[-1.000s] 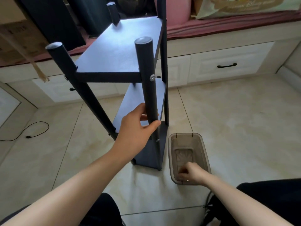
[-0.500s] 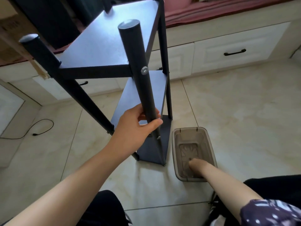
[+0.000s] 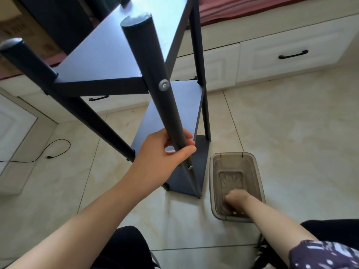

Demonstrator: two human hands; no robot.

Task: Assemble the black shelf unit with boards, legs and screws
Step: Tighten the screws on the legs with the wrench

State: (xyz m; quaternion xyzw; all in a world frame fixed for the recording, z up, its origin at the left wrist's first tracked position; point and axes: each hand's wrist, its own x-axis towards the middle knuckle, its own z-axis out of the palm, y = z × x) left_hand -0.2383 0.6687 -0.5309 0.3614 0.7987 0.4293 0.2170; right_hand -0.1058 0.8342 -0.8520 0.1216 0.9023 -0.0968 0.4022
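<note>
Shelf [image 3: 124, 55] upright on floor [image 3: 281, 133], centre-left, three boards between legs. Left hand [image 3: 165, 154] wrapped around near leg [image 3: 155, 88] below silver screw [image 3: 164, 85], fingers closed on it. Right hand [image 3: 236, 200] down in bin [image 3: 258, 177] just right of shelf base; grip hidden, cannot tell. Open floor right; cabinets [image 3: 272, 55] close behind; cable [image 3: 54, 150] far left.

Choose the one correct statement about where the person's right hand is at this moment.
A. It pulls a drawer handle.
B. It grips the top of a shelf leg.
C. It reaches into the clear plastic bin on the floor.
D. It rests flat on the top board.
C: the right hand is down inside the clear plastic bin beside the shelf unit, while the left hand grips the front leg.
</note>
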